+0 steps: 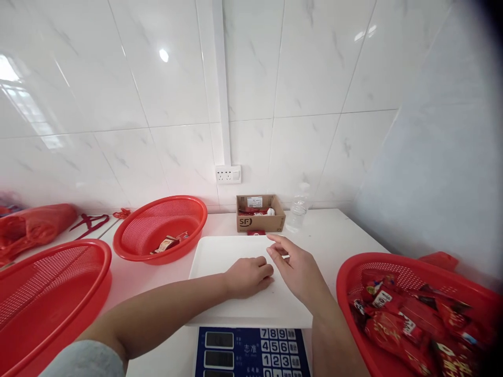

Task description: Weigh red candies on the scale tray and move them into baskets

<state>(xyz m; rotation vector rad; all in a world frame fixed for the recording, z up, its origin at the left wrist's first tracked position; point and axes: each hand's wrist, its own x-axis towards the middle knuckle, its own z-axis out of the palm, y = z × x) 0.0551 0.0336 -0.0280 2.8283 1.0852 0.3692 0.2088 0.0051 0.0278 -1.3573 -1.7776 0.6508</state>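
Note:
Both my hands rest over the white weighing tray (220, 251) of an electronic scale (251, 353). My left hand (248, 276) lies on the tray with its fingers curled into a loose fist; nothing shows in it. My right hand (296, 267) hovers just beside it, fingers apart and slightly bent, holding nothing. The two hands almost touch near the tray's middle. The scale's blue keypad and displays sit at the front edge below my arms.
A red mesh basket (396, 262) full of red snack packets (404, 319) stands at right. Another red basket (161, 220) with a few packets is behind left, a third (51, 283) at near left. A small cardboard box (260, 213), a clear bottle (298, 209), red bags (35, 222) line the wall.

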